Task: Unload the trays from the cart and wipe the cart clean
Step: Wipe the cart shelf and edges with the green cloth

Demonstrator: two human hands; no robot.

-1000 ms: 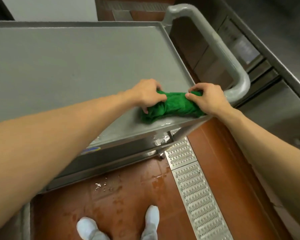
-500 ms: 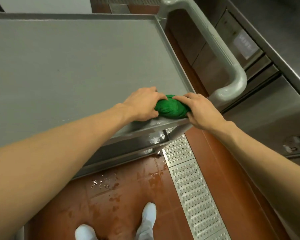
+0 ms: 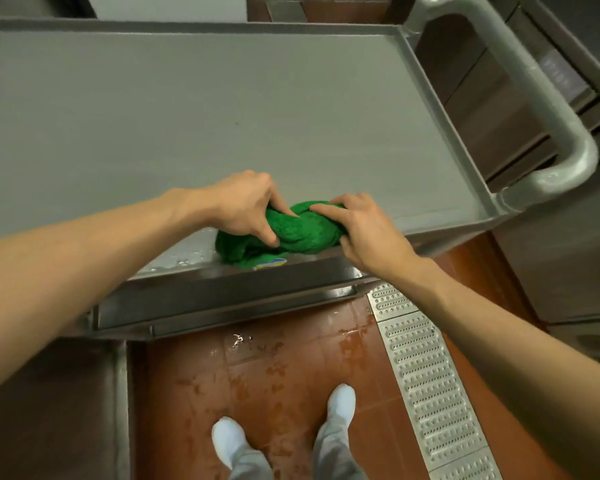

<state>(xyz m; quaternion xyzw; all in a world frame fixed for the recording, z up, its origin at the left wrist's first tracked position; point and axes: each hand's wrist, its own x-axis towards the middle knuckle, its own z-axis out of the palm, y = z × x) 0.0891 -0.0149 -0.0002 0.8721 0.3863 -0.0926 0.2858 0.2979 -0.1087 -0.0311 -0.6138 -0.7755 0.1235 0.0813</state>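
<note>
Green cloth (image 3: 291,233), grey cart (image 3: 187,116), red-brn floor (image 3: 291,358)

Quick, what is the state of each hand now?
Left hand: closed on the green cloth.
Right hand: closed on the same green cloth, at the cart top's near edge.

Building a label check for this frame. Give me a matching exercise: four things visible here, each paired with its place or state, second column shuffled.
Things:
1. green cloth
2. cart handle
3. floor drain grate
4. white shoes

Places or states:
A. set into the red tile floor, right of the feet
B. bunched under the left hand and right hand at the cart top's near edge
C. on wet tiles at the bottom of the view
D. curved bar at the cart's right end

Pairs: 1-B, 2-D, 3-A, 4-C
</note>
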